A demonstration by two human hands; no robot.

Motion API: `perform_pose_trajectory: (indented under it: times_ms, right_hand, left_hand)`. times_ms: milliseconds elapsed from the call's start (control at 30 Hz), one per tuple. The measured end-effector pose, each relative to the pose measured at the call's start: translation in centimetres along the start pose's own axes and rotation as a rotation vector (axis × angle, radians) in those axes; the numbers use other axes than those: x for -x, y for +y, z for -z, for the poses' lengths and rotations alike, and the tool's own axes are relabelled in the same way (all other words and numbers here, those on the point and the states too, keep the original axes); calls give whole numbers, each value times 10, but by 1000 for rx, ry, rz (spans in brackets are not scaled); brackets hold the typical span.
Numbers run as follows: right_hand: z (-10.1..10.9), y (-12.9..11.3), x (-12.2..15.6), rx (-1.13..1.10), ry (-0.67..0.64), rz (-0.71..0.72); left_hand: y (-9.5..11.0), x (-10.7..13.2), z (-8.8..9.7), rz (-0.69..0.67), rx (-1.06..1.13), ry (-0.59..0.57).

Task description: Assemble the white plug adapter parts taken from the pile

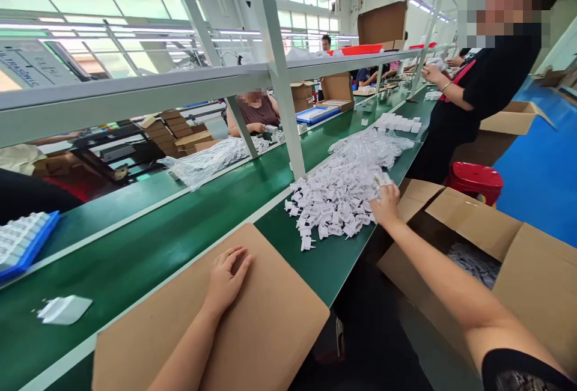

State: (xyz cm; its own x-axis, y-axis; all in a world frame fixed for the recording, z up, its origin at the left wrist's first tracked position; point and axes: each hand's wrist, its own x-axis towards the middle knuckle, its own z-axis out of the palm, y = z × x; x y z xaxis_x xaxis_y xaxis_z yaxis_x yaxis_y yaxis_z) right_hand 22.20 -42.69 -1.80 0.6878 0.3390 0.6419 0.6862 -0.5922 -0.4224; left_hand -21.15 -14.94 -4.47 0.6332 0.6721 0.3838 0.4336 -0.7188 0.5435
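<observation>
My left hand rests on a flat brown cardboard sheet, its fingers loosely spread and nothing in them. At the right edge of a heap of white plastic plug parts, my right hand has its fingers closed. Something whitish and shiny shows at those fingertips, but I cannot tell whether it is a part or plastic film. A clear plastic bag lies against the far side of the heap. On the green belt to the left lies a single white plug adapter with two pins.
An opened cardboard box with greyish contents stands at my right, near a red stool. A metal post rises beside the heap. A co-worker in black stands at the right; another person sits across the belt.
</observation>
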Motion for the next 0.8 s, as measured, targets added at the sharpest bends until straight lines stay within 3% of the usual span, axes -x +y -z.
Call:
perform_pose_trajectory:
  times_ms: [100,200,400,500,600,667,800]
  right_hand:
    - [-13,39,-66,-10,42,-77]
    - [-32,52,-122,31,-80,4]
    - [-81,11,-194,37,-294,402]
    - [-107,-2,-208,37,-561,435]
    - [-121,9,-206,60,-815,387]
    - [-121,23,-202,43,-814,384]
    - [-106,35,-197,-30,-665,389]
  left_hand:
    - [0,2,1,11,-53,-1]
    - [3,6,2,20,-112,-2]
    - [17,11,4,1,-227,-27]
    - [24,10,6,-14,-263,-41]
    - [30,9,8,-22,-279,-43]
    - [33,8,9,-24,-290,-41]
    - [36,8,8,-12,-319,-47]
